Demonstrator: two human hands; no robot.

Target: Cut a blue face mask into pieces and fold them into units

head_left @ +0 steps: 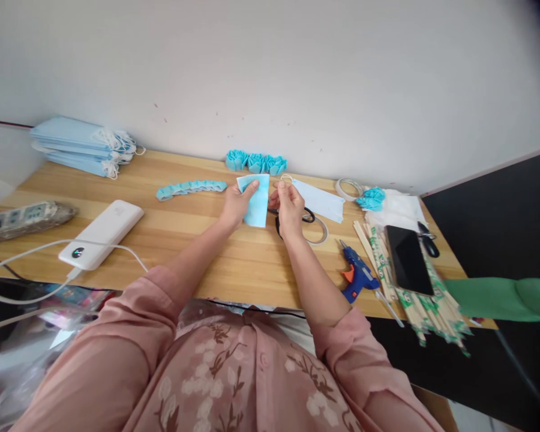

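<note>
My left hand [236, 205] pinches a blue face-mask sheet [257, 201] between thumb and fingers, holding it upright above the table. My right hand [289, 207] is closed in a pinch just right of the sheet. What its fingertips hold, if anything, is too small to make out. Under the right hand lie black-handled scissors [309, 216], partly hidden, and a roll of tape [326, 231]. A flat pale-blue mask [318, 200] rests to the right. A pleated blue strip [191, 189] lies left of my left hand. Blue folded flowers [255, 162] stand behind, against the wall.
Mask stack [78, 147], power bank [101, 234] with cable and power strip [27, 217] are left. Rightward are a tape roll [348, 189], blue flower [371, 198], white sheets [396, 208], blue glue gun [357, 273], phone [408, 259], wrapped chopsticks [436, 309] and a green object [499, 297].
</note>
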